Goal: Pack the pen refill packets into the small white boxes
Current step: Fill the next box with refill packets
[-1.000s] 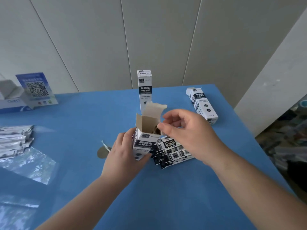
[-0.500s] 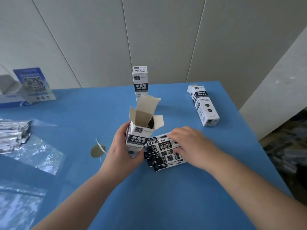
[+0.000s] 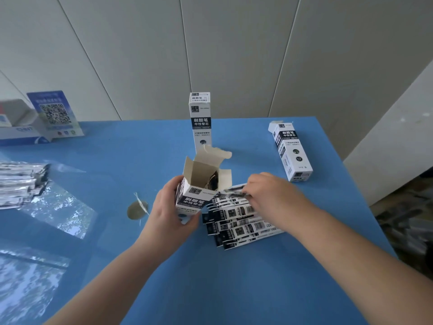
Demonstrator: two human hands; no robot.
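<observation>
My left hand [image 3: 167,213] grips a small white box [image 3: 195,198] upright on the blue table [image 3: 234,289]; its top flaps stand open and dark packets show inside. Right beside it lies a fanned pile of black-and-white pen refill packets [image 3: 239,221]. My right hand [image 3: 271,198] rests over the pile's far end, fingers pinching the topmost packet [image 3: 230,191], whose end is lifted slightly. A closed box [image 3: 199,120] stands upright behind the open one. Another box [image 3: 290,151] lies flat at the far right.
A stack of more packets [image 3: 21,184] lies on clear plastic wrap [image 3: 58,207] at the left edge. A round sticker [image 3: 137,208] sits left of my left hand. A QR-code sign [image 3: 55,114] and a carton [image 3: 16,127] stand at the far left. The table ends at the right.
My right hand left the open box mouth, dropped onto the packet pile and has pinched the top packet. My left hand keeps holding the box.
</observation>
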